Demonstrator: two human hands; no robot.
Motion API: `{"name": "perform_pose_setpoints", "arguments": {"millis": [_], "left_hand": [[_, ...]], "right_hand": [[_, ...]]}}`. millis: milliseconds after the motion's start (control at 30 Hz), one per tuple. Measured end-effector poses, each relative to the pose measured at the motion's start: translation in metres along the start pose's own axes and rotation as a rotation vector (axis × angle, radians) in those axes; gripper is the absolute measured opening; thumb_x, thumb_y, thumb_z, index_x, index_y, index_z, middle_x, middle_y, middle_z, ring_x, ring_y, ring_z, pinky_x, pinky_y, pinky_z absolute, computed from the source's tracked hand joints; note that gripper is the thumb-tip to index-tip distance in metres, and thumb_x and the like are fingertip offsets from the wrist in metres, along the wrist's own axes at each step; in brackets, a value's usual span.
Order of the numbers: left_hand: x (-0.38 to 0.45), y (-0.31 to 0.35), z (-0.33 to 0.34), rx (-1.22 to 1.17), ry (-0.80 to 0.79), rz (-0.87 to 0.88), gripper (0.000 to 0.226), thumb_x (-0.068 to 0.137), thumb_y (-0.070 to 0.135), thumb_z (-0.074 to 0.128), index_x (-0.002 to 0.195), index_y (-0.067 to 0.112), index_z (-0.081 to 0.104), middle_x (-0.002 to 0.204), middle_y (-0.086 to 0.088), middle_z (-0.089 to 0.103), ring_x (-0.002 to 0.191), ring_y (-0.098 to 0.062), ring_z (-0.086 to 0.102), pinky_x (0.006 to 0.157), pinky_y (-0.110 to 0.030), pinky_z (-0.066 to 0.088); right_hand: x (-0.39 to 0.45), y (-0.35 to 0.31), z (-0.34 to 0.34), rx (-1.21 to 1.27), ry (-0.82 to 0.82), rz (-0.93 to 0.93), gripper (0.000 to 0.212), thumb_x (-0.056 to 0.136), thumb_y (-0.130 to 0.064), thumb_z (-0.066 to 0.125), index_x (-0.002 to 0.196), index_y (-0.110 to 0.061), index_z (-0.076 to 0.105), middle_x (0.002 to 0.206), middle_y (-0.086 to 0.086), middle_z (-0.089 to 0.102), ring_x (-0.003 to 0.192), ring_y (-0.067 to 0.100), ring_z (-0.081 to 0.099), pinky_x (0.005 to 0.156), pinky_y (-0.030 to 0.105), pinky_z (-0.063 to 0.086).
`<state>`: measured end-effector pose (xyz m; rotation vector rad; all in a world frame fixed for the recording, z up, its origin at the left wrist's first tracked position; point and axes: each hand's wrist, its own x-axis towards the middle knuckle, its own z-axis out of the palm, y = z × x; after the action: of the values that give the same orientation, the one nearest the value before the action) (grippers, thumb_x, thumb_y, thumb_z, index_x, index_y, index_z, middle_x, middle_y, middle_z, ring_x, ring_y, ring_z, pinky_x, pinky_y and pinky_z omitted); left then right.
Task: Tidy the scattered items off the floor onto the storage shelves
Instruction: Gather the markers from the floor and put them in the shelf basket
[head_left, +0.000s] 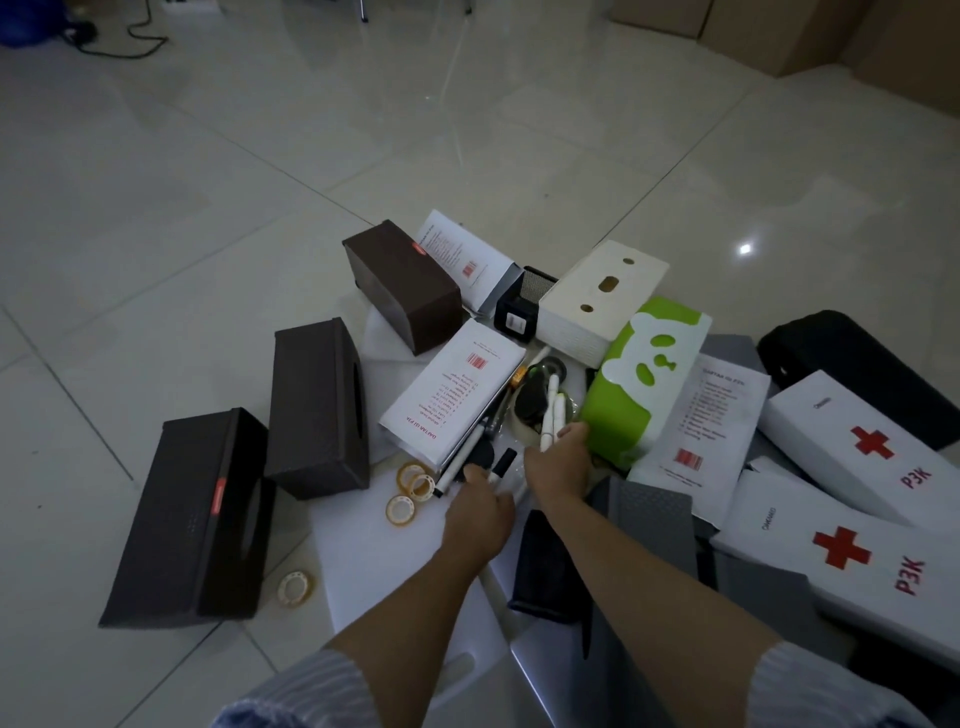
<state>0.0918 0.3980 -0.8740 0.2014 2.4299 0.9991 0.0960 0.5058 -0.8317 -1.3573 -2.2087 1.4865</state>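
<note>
Markers (551, 415) are the business right now, a white bunch standing up out of the right hand (558, 462), whose fingers look curled round their lower ends; that grip seems meant to gather several in one trip. Its fingertips sit right against the near corner of the green panda box (641, 387). Over to the left hand (480, 506): it hangs just above a black-capped marker (503, 464) lying on the white sheet (363, 540), fingers bent downward, but from behind I cannot tell whether they have closed on it. My read is that it is going for that pen to add to the bunch.

Moving outward, a first-aid box (457, 384) lies label-up just beyond the left hand, with another marker (462, 464) along its near edge. Yellow tape rolls (415, 480) sit at the sheet's left edge, one stray roll (295, 588) on the tiles. Three dark woven tissue boxes (317, 410) lie toward the left, a cream one (602, 299) behind the pile. More first-aid boxes (862, 566) crowd the right. No shelves in view; nearly everything is on the floor, so tidying looks barely begun.
</note>
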Motion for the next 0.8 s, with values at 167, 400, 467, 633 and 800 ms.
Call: {"name": "perform_pose_setpoints", "arguments": {"millis": [167,400,467,633,800], "left_hand": [[0.000,-0.004,0.012,0.096,0.007,0.086,0.034,0.082,0.020,0.071,0.102,0.001,0.050,0.103,-0.017,0.059,0.095,-0.032,0.057,0.063,-0.029,0.030],[-0.007,-0.003,0.009,0.081,0.048,0.099,0.031,0.083,0.021,0.067,0.103,0.003,0.051,0.101,-0.014,0.064,0.094,-0.030,0.061,0.068,-0.032,0.044],[-0.011,-0.001,0.004,0.071,0.044,0.074,0.026,0.084,0.019,0.064,0.101,0.005,0.050,0.096,-0.011,0.060,0.087,-0.027,0.060,0.065,-0.028,0.040],[-0.018,0.007,-0.017,0.038,0.111,-0.071,0.019,0.075,0.016,0.061,0.078,0.017,0.043,0.084,-0.001,0.052,0.075,-0.021,0.053,0.062,-0.027,0.037],[-0.019,0.017,-0.030,0.066,0.248,-0.175,0.019,0.080,0.040,0.059,0.077,0.021,0.057,0.075,0.002,0.059,0.078,-0.023,0.063,0.062,-0.026,0.041]], "right_hand": [[0.007,0.000,-0.005,0.185,0.050,0.151,0.034,0.086,-0.010,0.068,0.105,-0.005,0.040,0.100,0.010,0.052,0.083,0.024,0.053,0.068,0.032,0.042],[0.014,0.015,-0.003,0.279,-0.031,0.186,0.037,0.086,-0.021,0.073,0.112,0.001,0.059,0.095,0.013,0.061,0.079,0.024,0.057,0.064,0.030,0.042],[0.015,0.016,-0.003,0.293,-0.067,0.201,0.030,0.087,-0.021,0.070,0.107,0.000,0.064,0.088,0.013,0.062,0.069,0.020,0.055,0.057,0.028,0.041],[0.016,0.018,-0.004,0.261,-0.113,0.241,0.024,0.087,-0.018,0.070,0.103,0.000,0.066,0.081,0.011,0.061,0.064,0.018,0.053,0.049,0.025,0.039],[0.019,0.013,-0.002,0.329,-0.054,0.267,0.034,0.090,-0.039,0.067,0.075,-0.009,0.060,0.069,0.005,0.057,0.060,0.015,0.052,0.049,0.024,0.038]]}}
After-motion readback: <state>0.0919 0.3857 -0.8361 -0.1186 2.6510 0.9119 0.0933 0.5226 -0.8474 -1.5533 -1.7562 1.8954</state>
